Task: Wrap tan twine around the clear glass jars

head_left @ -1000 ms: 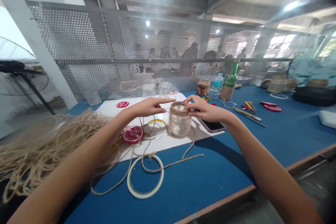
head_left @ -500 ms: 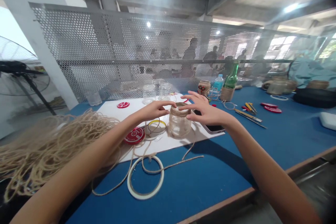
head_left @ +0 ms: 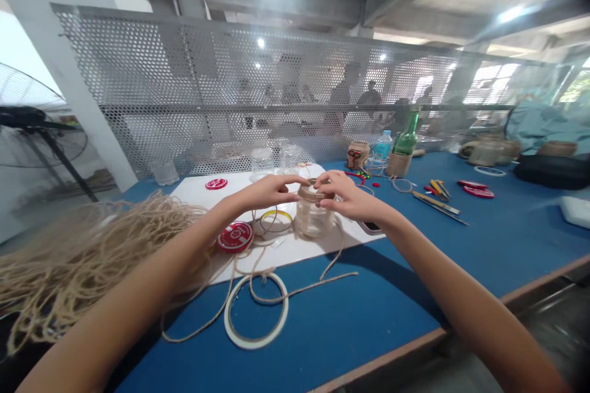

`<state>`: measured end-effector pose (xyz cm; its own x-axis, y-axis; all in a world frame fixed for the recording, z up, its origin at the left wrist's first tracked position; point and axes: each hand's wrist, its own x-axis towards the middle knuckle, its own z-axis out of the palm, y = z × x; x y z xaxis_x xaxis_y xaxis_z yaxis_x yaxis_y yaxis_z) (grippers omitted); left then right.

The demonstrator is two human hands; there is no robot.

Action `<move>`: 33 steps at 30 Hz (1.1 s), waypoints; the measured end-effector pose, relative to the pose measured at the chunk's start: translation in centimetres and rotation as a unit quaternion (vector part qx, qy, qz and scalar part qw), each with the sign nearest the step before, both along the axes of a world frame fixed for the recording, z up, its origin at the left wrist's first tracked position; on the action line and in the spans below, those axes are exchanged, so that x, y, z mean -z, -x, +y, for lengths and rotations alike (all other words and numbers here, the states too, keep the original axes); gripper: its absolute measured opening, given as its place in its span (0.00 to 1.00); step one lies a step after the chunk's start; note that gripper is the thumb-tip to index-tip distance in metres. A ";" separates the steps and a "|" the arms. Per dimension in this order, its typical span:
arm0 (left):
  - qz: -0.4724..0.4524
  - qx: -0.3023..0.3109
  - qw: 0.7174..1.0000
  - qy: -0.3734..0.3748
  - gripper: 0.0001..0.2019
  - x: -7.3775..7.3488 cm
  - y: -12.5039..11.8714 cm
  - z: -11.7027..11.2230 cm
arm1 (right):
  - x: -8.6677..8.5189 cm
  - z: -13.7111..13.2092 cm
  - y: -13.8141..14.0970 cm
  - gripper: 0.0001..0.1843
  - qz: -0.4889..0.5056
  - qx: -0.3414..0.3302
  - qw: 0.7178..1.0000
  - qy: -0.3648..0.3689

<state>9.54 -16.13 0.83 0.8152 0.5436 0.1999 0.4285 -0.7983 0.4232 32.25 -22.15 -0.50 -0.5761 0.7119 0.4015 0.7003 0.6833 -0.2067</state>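
We find the left hand (head_left: 265,192) and right hand (head_left: 348,196) now narrowed from spread, gripping the twine-wrapped glass jar (head_left: 311,218) at nine and three o'clock.

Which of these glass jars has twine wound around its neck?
The jar between your left hand and right hand, on the white board: twine circles its neck. The two jars behind it are bare glass.

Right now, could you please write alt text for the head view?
The left hand and right hand hold a glass jar with twine round its neck, on a white board on a blue table. A heap of twine lies left.
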 end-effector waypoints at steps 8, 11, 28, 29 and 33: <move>0.008 0.013 1.000 -0.008 0.27 0.2 0.2 0.4 | 0.0 1.0 -1.5 0.07 0.009 -0.085 0.996 0.042; 0.013 0.027 1.000 -0.010 0.23 0.2 0.1 0.4 | -0.2 1.1 -2.0 0.10 0.009 -0.100 0.993 0.062; -0.025 0.013 0.998 -0.061 0.09 0.7 -2.3 -1.9 | -0.7 -1.3 1.0 0.12 -0.067 0.040 0.997 -0.028; -0.024 0.012 0.998 -0.064 0.09 0.7 -2.3 -1.9 | -0.6 -1.2 1.0 0.12 -0.068 0.033 0.997 -0.029; -0.011 0.029 0.998 -0.052 0.15 0.4 -1.7 -1.4 | -0.5 -0.5 0.6 0.11 -0.048 -0.017 0.999 -0.009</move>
